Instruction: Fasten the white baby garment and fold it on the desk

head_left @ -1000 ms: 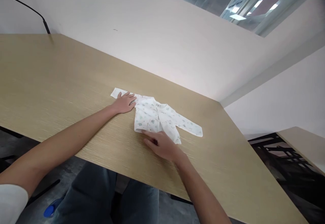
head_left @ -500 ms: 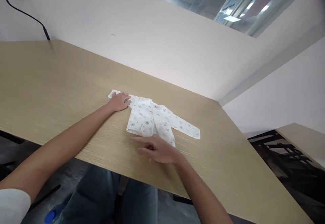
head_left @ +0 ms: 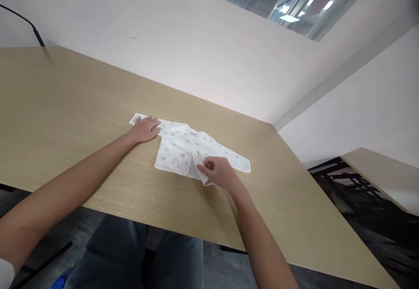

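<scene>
A small white baby shirt (head_left: pixel 175 145) with a scattered print lies spread on the wooden table (head_left: pixel 108 184), its neckline toward the wall and both sleeves stretched out sideways. My left hand (head_left: pixel 144 129) rests flat on the left sleeve, fingers spread. At the lower right of the front, my right hand (head_left: pixel 218 172) pinches the edge of the right front panel between thumb and fingers. That panel is pulled a little aside at the hem, so the inside of the back shows between the two panels. My right hand covers part of the right side.
Behind the table rises a white wall (head_left: pixel 183 57) with a window (head_left: pixel 294 1) above. A black cable (head_left: pixel 36 33) comes down at the far left. To the right, past the table's edge, stands another table (head_left: pixel 382 171). A blue bottle cap (head_left: pixel 59 282) shows below, near my legs.
My right hand has moved right and up from below the hem and has taken hold of the right front panel. The left hand stays on the sleeve. The whole view has shifted slightly.
</scene>
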The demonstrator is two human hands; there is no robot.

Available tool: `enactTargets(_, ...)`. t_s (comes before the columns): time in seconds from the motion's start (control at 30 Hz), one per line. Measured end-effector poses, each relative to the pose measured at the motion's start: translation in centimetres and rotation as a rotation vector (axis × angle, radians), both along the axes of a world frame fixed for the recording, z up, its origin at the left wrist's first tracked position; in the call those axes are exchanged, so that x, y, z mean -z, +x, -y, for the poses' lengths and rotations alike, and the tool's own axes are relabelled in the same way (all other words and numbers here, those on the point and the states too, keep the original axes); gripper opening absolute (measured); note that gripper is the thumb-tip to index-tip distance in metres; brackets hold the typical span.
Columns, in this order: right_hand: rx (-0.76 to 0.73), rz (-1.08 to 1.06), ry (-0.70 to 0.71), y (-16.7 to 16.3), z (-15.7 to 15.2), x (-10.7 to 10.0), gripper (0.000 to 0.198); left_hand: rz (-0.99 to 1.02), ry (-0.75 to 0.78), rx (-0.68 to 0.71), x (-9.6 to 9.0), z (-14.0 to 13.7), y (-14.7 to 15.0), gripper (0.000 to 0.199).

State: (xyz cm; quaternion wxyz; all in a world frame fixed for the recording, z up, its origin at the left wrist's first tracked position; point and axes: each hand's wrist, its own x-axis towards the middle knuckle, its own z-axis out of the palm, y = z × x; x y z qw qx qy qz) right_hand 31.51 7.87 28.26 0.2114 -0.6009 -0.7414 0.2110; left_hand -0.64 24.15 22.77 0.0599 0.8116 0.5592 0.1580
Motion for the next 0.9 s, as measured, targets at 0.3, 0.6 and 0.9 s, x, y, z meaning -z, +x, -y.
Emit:
enactTargets(0.3,-0.193,-0.411,-0.198,0.3,0.8,-1.7,0.036,-0.020,0.002,0.030,0.1,-0.2,-0.2,0.052)
enactTargets(0.6,0.034,-0.115,0.299,-0.7,-8.4,3.3,0.024,-0.008,-0.001,0.047,0.3,-0.2,-0.4,0.054)
enactTargets(0.9,0.031,-0.036,0.297,-1.0,-11.5,4.8,0.015,0.030,-0.007,0.046,0.5,-0.3,-0.5,0.051)
